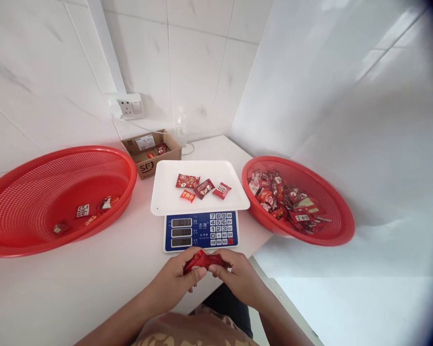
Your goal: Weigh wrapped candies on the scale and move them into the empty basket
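My left hand [178,278] and my right hand [238,276] both pinch a small red wrapped candy [203,260] just in front of the scale's keypad, one hand at each end of it. The blue electronic scale [201,230] carries a white tray [166,192] with several red wrapped candies [203,187] on it.
A big red mesh basket [7,192] at left holds a few candies. Another red basket [334,235] at right is heaped with several candies. A cardboard box [147,166] and a clear bottle [181,127] stand at the back by the tiled wall and socket [130,106].
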The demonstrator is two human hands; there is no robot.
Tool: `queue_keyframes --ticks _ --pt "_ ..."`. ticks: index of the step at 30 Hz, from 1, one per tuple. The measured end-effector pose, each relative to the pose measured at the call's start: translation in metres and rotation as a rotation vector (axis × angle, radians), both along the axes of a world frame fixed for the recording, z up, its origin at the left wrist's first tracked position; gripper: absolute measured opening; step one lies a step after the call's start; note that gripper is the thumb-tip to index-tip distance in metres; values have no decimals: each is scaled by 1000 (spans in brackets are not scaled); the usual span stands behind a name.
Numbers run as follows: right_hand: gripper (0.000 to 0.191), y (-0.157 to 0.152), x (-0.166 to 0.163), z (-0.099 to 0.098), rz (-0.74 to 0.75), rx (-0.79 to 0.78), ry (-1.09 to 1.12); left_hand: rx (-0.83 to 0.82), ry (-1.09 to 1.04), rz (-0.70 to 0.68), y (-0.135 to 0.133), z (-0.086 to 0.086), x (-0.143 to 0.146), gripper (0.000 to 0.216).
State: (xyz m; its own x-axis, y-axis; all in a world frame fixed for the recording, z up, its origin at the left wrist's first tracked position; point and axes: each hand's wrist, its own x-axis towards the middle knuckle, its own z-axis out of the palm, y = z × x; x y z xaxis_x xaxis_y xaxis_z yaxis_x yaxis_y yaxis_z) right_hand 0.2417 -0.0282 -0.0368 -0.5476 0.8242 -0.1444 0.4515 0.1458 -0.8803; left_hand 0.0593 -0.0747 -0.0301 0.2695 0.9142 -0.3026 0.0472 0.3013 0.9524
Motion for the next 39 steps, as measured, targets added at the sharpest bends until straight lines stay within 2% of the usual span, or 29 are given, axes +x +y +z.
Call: queue_keyframes --ticks 5,9,12,15,20,22,24,30,35,39 --pt "22 -2 -3 -4 -21 -106 114 -19 -13 35 -6 -2 -7 36" --pt "35 12 -1 -2 -204 -102 224 -53 25 125 -9 -1 -18 39" --pt "40 34 0 6 -358 59 243 -81 25 148 -13 -1 -23 35" --pt "39 59 -3 17 -408 305 137 -94 22 136 -17 -1 -24 33" --pt "46 87 -18 25 -305 606 -103 -75 46 117 -21 -1 -22 34" --pt "46 88 -23 24 -287 736 -161 -72 65 117 -21 -1 -23 32" --pt "43 85 -26 22 -222 788 -201 -79 76 120 -22 0 -24 31" --pt "47 78 -38 25 39 702 -421 -101 70 101 -22 -3 -26 32" --pt "54 100 -52 31 109 606 -505 -100 67 54 -23 -3 -23 32" --pt "53 117 -60 32 107 609 -527 -113 117 51 -24 -2 -22 31"
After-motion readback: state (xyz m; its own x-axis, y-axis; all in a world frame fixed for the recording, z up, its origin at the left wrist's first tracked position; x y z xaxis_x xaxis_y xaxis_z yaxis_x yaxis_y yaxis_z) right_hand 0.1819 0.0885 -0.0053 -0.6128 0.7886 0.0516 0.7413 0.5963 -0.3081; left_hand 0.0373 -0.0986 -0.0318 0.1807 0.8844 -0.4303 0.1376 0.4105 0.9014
